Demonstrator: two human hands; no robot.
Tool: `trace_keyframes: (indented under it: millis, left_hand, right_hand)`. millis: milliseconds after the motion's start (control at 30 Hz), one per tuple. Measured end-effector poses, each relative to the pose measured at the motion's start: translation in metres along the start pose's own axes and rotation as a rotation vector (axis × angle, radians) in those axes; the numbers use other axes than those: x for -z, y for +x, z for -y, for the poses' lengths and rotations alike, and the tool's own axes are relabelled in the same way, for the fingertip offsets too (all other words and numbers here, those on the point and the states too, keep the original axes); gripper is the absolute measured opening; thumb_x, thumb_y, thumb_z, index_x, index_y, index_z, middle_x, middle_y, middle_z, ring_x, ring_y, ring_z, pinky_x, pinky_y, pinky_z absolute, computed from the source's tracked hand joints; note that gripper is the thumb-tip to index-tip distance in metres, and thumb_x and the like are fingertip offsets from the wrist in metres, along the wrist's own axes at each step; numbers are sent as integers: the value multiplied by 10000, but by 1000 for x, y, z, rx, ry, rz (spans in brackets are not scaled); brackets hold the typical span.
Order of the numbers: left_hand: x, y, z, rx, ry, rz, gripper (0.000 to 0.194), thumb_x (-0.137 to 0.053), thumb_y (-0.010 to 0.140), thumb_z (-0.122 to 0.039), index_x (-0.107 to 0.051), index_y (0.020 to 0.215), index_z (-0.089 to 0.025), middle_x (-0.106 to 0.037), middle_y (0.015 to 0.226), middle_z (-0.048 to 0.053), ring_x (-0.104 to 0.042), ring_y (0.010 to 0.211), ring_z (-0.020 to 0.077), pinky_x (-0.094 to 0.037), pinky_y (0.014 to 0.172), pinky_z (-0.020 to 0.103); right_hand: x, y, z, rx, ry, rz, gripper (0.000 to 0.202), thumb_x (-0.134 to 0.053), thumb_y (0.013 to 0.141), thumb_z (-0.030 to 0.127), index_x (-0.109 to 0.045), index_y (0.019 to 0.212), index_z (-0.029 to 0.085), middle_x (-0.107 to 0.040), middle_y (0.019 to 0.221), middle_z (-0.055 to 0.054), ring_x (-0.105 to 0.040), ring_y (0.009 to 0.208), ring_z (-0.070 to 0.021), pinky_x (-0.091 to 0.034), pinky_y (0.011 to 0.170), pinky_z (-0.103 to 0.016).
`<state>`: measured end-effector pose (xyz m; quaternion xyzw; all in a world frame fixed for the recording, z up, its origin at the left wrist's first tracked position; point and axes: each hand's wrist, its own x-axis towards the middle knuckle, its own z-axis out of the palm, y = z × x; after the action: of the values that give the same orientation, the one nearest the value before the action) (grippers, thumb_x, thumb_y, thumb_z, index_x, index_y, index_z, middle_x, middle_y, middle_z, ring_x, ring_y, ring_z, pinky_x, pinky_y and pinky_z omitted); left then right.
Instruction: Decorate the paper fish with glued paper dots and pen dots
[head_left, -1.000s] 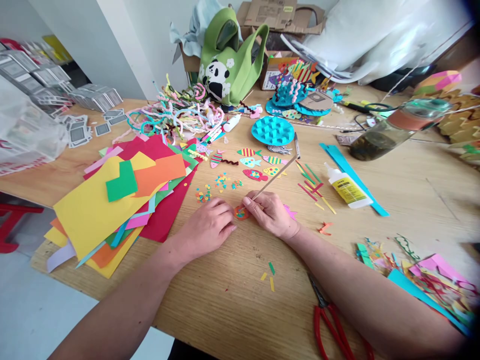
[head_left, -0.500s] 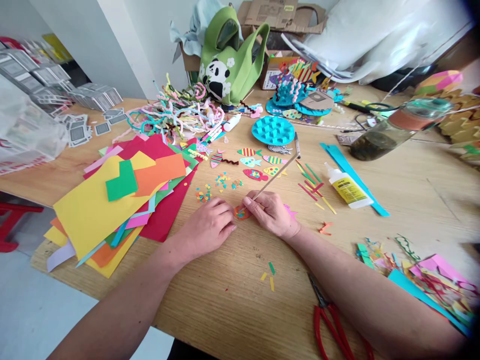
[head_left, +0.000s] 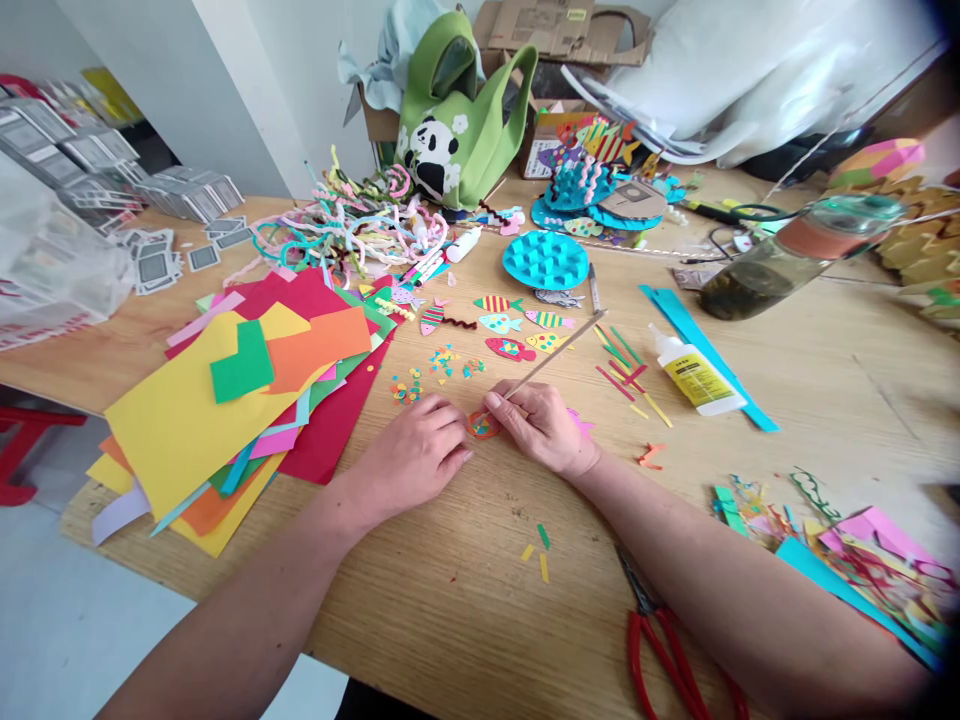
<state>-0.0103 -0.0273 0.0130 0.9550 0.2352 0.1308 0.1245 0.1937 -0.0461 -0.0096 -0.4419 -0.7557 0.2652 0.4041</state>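
My right hand [head_left: 544,428] grips a thin wooden stick [head_left: 559,351], its tip down on a small orange paper shape [head_left: 481,427] dotted with coloured bits. My left hand [head_left: 416,452] rests on the wooden table [head_left: 465,600] with its fingertips at the left edge of that shape. Just beyond the hands lie scattered small coloured paper dots [head_left: 435,370] and several striped paper fish [head_left: 517,330].
A stack of coloured paper sheets [head_left: 240,400] lies at left, pipe cleaners [head_left: 352,225] and a green panda bag [head_left: 457,110] behind. A glue bottle [head_left: 694,372], blue paper plate [head_left: 545,260], tilted jar [head_left: 795,255], red scissors [head_left: 664,640] and paper scraps [head_left: 847,550] are at right.
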Motion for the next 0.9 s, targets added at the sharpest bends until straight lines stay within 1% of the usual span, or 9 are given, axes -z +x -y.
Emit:
trace_keyframes:
  millis: [267, 467, 667, 767, 900]
  left_hand:
    - [1, 0, -2, 8, -14, -14, 88, -573, 921, -156, -658, 899, -146, -663, 957, 62, -558, 1002, 220, -484, 942, 402]
    - [0, 0, -1, 2, -9, -20, 82, -581, 914, -147, -660, 895, -143, -664, 949, 65, -561, 1005, 222, -483, 952, 409]
    - [0, 0, -1, -1, -3, -11, 91, -577, 917, -150, -663, 890, -135, -664, 953, 70, -558, 1004, 221, -487, 943, 402]
    - [0, 0, -1, 3, -12, -18, 97, -570, 924, -157, -663, 902, -136, -665, 952, 66, -556, 1002, 219, -485, 946, 401]
    - [0, 0, -1, -4, -2, -25, 102, -568, 923, -153, -665, 897, -136, -666, 947, 67, -563, 999, 221, -487, 944, 407]
  right_hand:
    - [1, 0, 1, 17, -39, -36, 408, -385, 1002, 365, -506, 656, 187, -563, 625, -26, -491, 542, -111, -384, 549, -247]
    - [0, 0, 0, 35, -40, -11, 406, -414, 994, 366, -484, 634, 191, -494, 584, 3, -448, 517, -100, -357, 531, -239]
    - [-1, 0, -1, 29, -6, 3, 403, -395, 1001, 357, -508, 654, 184, -567, 637, -27, -499, 553, -106, -382, 557, -242]
    - [0, 0, 0, 24, -17, -19, 407, -392, 1002, 358, -509, 653, 183, -554, 625, -21, -484, 546, -104, -380, 551, -240]
    - [0, 0, 0, 38, -28, -5, 416, -402, 997, 366, -488, 631, 187, -513, 594, -4, -453, 523, -99, -364, 534, -239]
